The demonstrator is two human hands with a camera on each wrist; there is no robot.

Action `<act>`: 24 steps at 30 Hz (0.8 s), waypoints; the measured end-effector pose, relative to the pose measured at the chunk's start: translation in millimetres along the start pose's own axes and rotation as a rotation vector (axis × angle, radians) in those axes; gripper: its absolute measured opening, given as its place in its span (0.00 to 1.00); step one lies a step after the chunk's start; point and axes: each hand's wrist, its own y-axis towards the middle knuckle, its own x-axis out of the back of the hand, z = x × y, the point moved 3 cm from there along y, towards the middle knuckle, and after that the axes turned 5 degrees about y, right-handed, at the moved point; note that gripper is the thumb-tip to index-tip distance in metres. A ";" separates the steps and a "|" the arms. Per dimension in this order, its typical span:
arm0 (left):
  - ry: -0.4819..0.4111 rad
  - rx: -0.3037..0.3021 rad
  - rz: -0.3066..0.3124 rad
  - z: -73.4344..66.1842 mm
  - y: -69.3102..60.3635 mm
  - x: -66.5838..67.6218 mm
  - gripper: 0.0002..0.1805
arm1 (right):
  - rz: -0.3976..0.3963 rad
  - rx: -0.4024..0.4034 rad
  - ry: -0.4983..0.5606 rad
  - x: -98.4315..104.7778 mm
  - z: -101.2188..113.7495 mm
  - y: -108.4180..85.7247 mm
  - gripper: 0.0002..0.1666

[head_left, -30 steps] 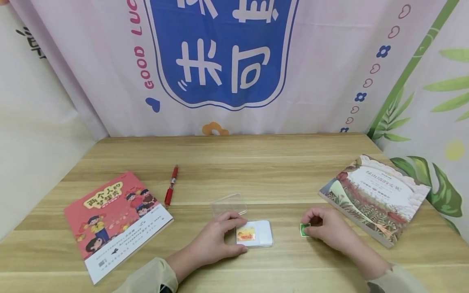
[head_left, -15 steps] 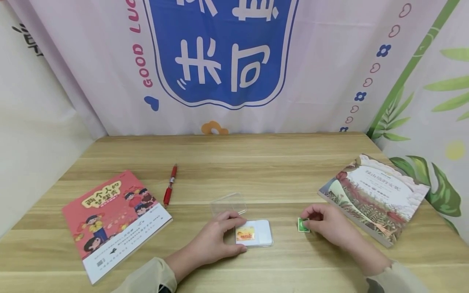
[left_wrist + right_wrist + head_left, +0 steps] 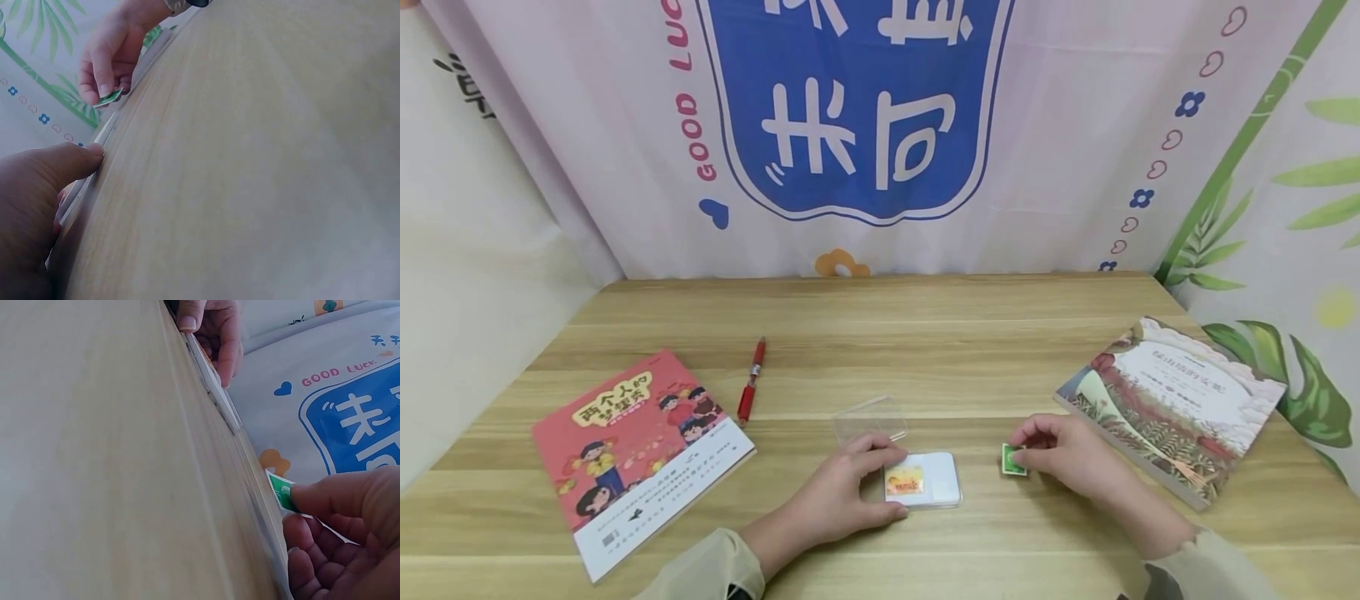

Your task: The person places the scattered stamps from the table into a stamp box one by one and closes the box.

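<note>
A flat white plastic case [image 3: 946, 479] lies on the table in the head view, with a small yellow-and-red picture card [image 3: 904, 480] in its left part. My left hand [image 3: 850, 487] holds the case by its left end, thumb at the near edge and fingers at the far edge. Right of the case, my right hand [image 3: 1067, 458] pinches a small green square card with a white border [image 3: 1011, 460] between thumb and fingers. In the right wrist view the green card [image 3: 281, 489] shows a pale mark, partly covered by the thumb. A clear plastic lid [image 3: 872, 418] lies behind my left hand.
A red pen [image 3: 751, 381] lies at the left middle of the wooden table [image 3: 925, 342]. One pink book [image 3: 640, 450] lies at the left, another illustrated book [image 3: 1172, 408] at the right, close to my right hand. A printed curtain [image 3: 1060, 167] hangs behind.
My right hand has moved a little to the left with the green card, nearer the case, and more of the card shows. My left hand stays in place on the case.
</note>
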 end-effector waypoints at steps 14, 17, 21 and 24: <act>0.003 0.001 0.003 -0.5 -0.4 0.9 0.29 | 0.050 0.016 0.057 -10.8 5.2 6.9 0.13; 0.007 -0.002 0.003 -0.6 -0.4 1.0 0.29 | 0.066 0.031 0.069 -12.8 7.4 7.9 0.13; 0.008 -0.015 -0.007 -0.6 -0.8 0.8 0.28 | 0.091 0.051 0.089 -15.6 10.3 9.3 0.13; 0.010 -0.025 -0.015 -0.5 -1.0 0.5 0.28 | 0.105 0.059 0.101 -17.7 11.9 10.4 0.13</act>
